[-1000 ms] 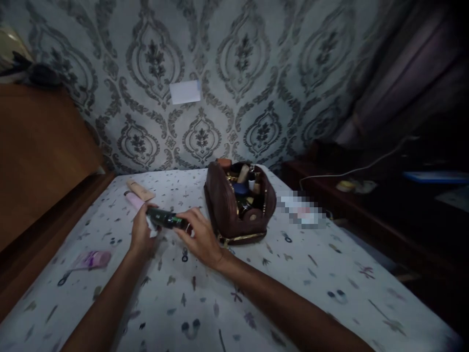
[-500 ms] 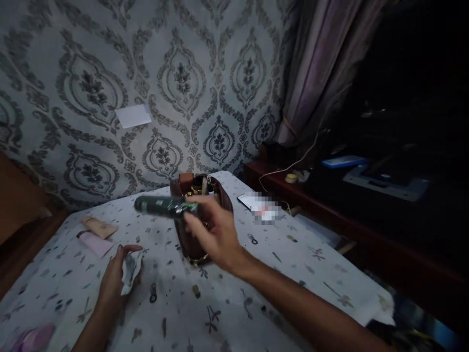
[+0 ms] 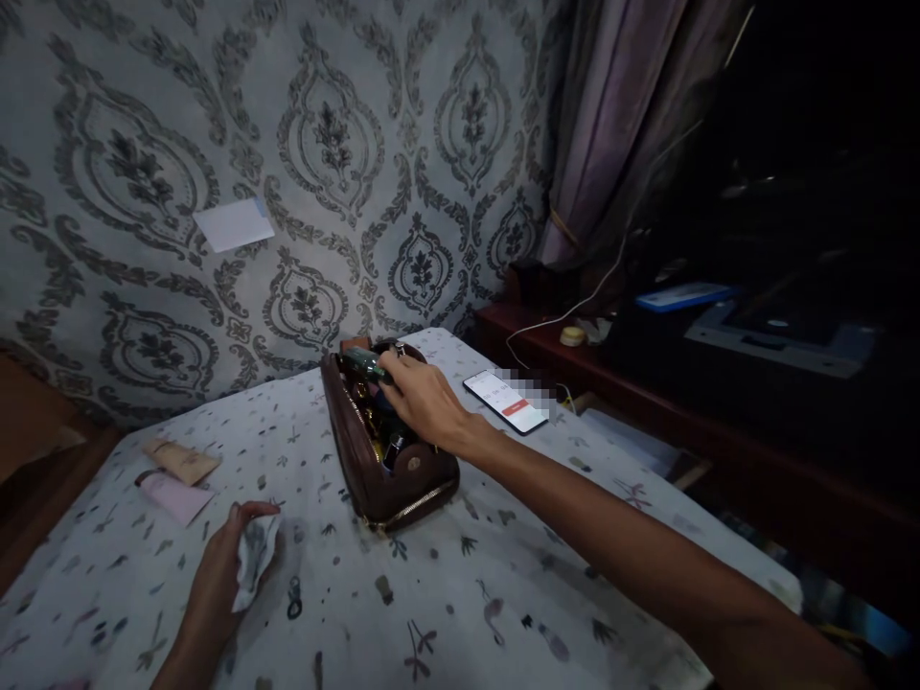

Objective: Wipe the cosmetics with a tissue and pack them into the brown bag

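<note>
Printed cloth (image 3: 323, 599) lies below your left hand (image 3: 216, 565), gripping tissue (image 3: 255, 558); your right hand (image 3: 431, 401) grips a green bottle (image 3: 363, 362), long axis pointing left, slightly away, at the bag's (image 3: 378, 494) opening.

You face a wall (image 3: 388, 144) papered in pale grey with dark, ornate medallions and leafy scrolls. To your right, a mauve curtain (image 3: 610, 134) is gathered by a tie (image 3: 564, 228) beside a dark red wooden ledge (image 3: 495, 331). Brown furniture (image 3: 33, 422) stands at your left edge. Your light is dim, and the far right sinks into near black.
</note>
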### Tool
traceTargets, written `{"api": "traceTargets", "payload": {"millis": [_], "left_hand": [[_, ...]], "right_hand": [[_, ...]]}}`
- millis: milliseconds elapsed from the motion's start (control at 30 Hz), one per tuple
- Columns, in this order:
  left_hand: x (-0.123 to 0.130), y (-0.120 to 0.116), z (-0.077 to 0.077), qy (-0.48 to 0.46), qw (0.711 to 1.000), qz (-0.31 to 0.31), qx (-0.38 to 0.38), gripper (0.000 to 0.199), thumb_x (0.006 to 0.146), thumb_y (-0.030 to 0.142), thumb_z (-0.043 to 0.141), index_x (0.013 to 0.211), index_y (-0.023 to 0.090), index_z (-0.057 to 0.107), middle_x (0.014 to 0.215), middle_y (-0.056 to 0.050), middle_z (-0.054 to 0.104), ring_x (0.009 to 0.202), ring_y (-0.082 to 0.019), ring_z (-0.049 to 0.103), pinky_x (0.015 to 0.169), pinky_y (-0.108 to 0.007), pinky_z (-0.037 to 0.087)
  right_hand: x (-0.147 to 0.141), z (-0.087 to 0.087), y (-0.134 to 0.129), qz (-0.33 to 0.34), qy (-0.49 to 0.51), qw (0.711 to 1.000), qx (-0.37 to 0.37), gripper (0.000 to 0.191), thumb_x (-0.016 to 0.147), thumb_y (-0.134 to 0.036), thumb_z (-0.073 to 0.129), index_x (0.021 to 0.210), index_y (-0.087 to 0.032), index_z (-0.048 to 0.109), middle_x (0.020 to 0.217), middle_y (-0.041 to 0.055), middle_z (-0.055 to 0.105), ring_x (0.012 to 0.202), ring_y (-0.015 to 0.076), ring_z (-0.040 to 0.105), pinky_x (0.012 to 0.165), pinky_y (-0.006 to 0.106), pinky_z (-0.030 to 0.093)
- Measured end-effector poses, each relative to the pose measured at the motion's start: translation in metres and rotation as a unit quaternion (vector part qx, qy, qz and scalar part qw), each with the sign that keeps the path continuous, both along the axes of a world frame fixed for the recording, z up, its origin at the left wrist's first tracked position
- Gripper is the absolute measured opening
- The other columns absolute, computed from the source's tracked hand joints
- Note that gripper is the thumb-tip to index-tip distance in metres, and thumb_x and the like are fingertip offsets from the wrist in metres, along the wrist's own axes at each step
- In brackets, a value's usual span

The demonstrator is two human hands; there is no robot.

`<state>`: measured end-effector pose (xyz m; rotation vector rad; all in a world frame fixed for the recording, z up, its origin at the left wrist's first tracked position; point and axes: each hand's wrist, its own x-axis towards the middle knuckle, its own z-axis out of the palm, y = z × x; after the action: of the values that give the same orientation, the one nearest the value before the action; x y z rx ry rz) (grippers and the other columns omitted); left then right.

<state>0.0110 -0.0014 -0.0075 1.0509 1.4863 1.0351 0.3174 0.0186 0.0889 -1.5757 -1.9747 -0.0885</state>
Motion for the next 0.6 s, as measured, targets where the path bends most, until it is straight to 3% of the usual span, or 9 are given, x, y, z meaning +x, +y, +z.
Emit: {"api": "traceTargets", "payload": {"millis": [133, 400, 600], "left_hand": [[-0.001, 0.0, 0.0, 0.007, 1.0, -0.015, 0.01, 0.073, 0.061, 0.086, 0.059, 0.086, 0.019, 0.067, 0.047, 0.003, 0.052, 0.039, -0.014, 0.044, 0.038, -0.024, 0.032], [-0.006, 0.001, -0.005, 0.079, 0.995, -0.018, 0.052, 0.072, 0.068, 0.085, 0.055, 0.086, 0.018, 0.071, 0.049, 0.002, 0.052, 0.045, -0.016, 0.048, 0.041, -0.025, 0.032], [-0.005, -0.001, -0.007, 0.05, 0.997, -0.028, 0.05, 0.073, 0.067, 0.085, 0.056, 0.089, 0.018, 0.071, 0.053, 0.001, 0.057, 0.043, -0.015, 0.046, 0.041, -0.025, 0.031]], "right_hand": [[-0.005, 0.005, 0.002, -0.031, -0.086, 0.994, -0.052, 0.03, 0.097, -0.019, 0.044, 0.126, -0.021, 0.052, 0.106, 0.0097, 0.066, 0.087, 0.0229, 0.064, 0.073, 0.029, 0.043], [-0.004, 0.011, 0.005, -0.022, -0.174, 0.982, -0.067, 0.041, 0.092, -0.008, 0.039, 0.129, -0.023, 0.05, 0.108, 0.0104, 0.067, 0.092, 0.0262, 0.068, 0.073, 0.033, 0.047], [-0.008, 0.017, -0.004, -0.007, -0.223, 0.969, -0.104, 0.045, 0.086, -0.001, 0.046, 0.13, -0.012, 0.049, 0.116, 0.0158, 0.065, 0.1, 0.0281, 0.068, 0.077, 0.034, 0.051]]}}
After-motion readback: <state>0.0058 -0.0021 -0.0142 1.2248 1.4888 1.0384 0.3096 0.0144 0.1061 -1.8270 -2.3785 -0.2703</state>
